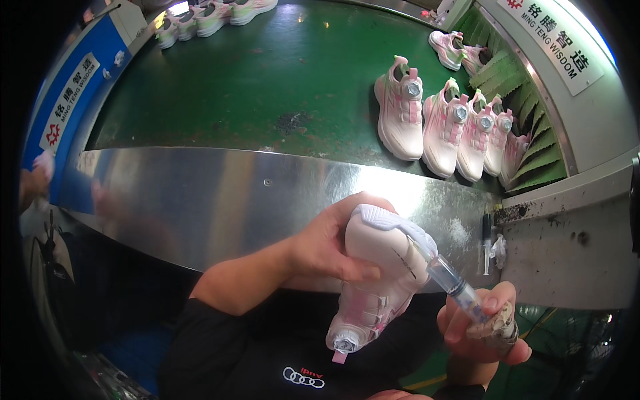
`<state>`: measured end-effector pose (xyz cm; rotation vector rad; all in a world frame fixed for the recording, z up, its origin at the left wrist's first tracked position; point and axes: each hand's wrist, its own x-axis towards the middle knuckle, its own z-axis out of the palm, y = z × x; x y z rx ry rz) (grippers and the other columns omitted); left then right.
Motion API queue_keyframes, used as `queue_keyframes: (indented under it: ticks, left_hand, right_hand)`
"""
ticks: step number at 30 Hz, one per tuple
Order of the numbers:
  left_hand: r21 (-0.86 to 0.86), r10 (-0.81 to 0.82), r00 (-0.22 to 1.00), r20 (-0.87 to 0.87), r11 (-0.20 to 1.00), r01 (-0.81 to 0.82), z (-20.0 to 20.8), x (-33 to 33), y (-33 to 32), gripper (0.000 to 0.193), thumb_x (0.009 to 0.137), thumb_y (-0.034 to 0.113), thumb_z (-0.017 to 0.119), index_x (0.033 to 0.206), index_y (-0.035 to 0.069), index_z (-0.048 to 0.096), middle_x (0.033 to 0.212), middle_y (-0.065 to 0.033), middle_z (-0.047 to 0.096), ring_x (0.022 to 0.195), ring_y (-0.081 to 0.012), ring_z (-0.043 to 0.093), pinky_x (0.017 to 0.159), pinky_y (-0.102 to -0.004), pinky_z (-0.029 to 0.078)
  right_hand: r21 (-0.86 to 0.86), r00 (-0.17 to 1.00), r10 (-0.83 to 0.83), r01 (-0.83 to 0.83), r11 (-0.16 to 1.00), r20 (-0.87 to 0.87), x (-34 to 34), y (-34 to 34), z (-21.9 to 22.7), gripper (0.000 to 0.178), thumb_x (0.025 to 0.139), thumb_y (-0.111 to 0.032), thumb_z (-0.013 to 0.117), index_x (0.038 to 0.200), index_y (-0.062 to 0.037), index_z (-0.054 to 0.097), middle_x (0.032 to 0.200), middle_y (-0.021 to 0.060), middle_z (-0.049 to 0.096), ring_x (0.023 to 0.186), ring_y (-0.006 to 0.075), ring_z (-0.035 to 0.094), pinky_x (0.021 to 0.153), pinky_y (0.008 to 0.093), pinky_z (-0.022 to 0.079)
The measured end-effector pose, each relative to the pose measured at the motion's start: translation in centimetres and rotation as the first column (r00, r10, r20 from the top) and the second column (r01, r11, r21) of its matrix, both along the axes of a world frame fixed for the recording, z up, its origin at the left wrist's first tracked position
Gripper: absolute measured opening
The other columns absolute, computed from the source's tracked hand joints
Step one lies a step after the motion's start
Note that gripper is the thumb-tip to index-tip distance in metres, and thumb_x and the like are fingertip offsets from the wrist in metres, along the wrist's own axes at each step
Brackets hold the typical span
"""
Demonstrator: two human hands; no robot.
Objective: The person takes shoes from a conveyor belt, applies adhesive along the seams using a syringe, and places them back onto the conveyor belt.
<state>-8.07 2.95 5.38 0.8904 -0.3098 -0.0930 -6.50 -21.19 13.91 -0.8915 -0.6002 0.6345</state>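
My left hand [337, 243] is wrapped round a pale pink sports shoe [377, 257], fingers behind it and thumb across its upper. The shoe is held toe up and tilted, its white sole [390, 219] turned away and its silver dial [345, 343] low down. In my right hand [487, 327] is a clear syringe [457, 287], gripped along its barrel, with tan tape wrapped round a digit or the plunger end; I cannot make out which. The syringe's tip meets the shoe near the sole's edge; the exact contact point is too small to see.
Several pink shoes [443, 127] stand on the right of the green conveyor belt [267, 87]; more shoes [210, 19] sit far left. A steel ledge [200, 193] runs along the front. Another syringe [486, 247] lies beside crumpled clear plastic [499, 251]. Another person's hand [33, 187] shows at the left edge.
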Motion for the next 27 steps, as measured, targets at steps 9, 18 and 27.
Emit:
queue_keyframes:
  ticks: [9, 18, 27]
  left_hand:
    - [-0.029, 0.079, 0.99, -0.113, 0.996, -0.083, -1.2, 0.3, 0.6, 0.067, 0.061, 0.017, 0.079, 0.117, 0.005, 0.044, 0.107, -0.0077, 0.056, 0.103, -0.0182, 0.055, 0.089, -0.0327, 0.045]
    - [-0.138, 0.086, 0.967, -0.24, 0.983, -0.121, -1.1, 0.6, 1.2, 0.062, 0.068, 0.008, 0.071, 0.124, 0.006, 0.044, 0.112, -0.0086, 0.056, 0.104, -0.019, 0.055, 0.091, -0.0323, 0.043]
    - [-0.111, 0.107, 0.935, -0.338, 0.982, -0.153, -2.0, 1.4, 1.2, 0.054, 0.071, 0.024, 0.065, 0.117, 0.001, 0.05, 0.103, -0.0119, 0.06, 0.093, -0.0211, 0.061, 0.082, -0.0324, 0.05]
  right_hand:
    - [-0.043, 0.999, -0.037, 0.038, 0.998, 0.025, -0.2, -0.3, -1.3, 0.062, 0.078, -0.055, 0.063, 0.114, -0.0087, 0.043, 0.08, 0.0174, 0.059, 0.07, 0.0175, 0.042, 0.054, 0.0257, 0.036]
    - [0.146, 0.988, 0.001, 0.021, 0.989, -0.152, -0.4, -2.4, -5.6, 0.077, 0.067, -0.044, 0.079, 0.118, 0.0018, 0.044, 0.101, 0.0236, 0.053, 0.092, 0.0306, 0.06, 0.079, 0.0341, 0.049]
    - [0.127, 0.986, 0.001, 0.02, 0.992, -0.168, -1.2, -3.4, -8.1, 0.074, 0.066, -0.039, 0.081, 0.117, 0.0011, 0.046, 0.103, 0.0203, 0.054, 0.093, 0.029, 0.06, 0.081, 0.0337, 0.049]
